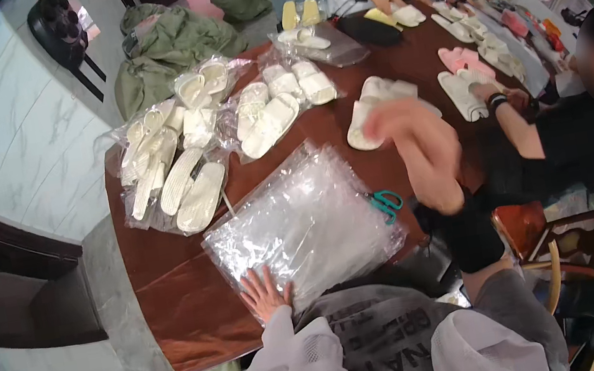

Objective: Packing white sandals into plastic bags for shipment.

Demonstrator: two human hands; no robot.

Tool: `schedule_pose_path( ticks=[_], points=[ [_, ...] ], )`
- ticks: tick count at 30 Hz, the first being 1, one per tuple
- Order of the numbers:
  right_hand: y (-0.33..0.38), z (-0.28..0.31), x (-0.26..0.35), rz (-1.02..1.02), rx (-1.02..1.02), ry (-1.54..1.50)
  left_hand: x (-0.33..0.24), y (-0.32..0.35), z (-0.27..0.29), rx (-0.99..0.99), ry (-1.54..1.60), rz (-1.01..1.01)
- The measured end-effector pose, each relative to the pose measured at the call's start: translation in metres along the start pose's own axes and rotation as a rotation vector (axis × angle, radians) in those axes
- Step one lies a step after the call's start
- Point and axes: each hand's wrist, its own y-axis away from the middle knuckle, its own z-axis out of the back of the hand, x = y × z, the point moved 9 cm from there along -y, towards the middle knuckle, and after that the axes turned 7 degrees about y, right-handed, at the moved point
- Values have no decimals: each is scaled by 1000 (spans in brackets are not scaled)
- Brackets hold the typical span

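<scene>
The brown tabletop [175, 298] carries a stack of clear plastic bags [295, 224] at its near edge, bare wood to the left, bagged cream slippers [178, 169] beyond; the left hand [264, 293] lies flat, fingers spread, on the stack, while the right hand [419, 147] hovers blurred above, apparently empty, near teal scissors [387, 204].

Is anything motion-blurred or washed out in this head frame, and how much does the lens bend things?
Head view: the right hand is raised and smeared by motion blur; the left hand lies sharp on the stack of clear plastic bags, which throw white glare. The brown table edge curves with the fisheye, and a black vignette rings the frame. Doorway light at top is overexposed.
</scene>
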Motion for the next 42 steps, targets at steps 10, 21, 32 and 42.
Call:
schedule_pose_path(
  ticks=[10, 21, 32, 42],
  points=[
    [12, 36, 185, 363, -348, -66, -24, -9, 7, -97, 15, -88],
    [29, 16, 190, 375, -230, -108, -19, -2, 9, -85, 18, -65],
    [158, -202, -22, 191, 741, 295, -20, -2, 12, -69, 59, -61],
    [256, -237, -183, 177, 1087, 112, -23, -6, 20, 21, 34, -34]
  ],
)
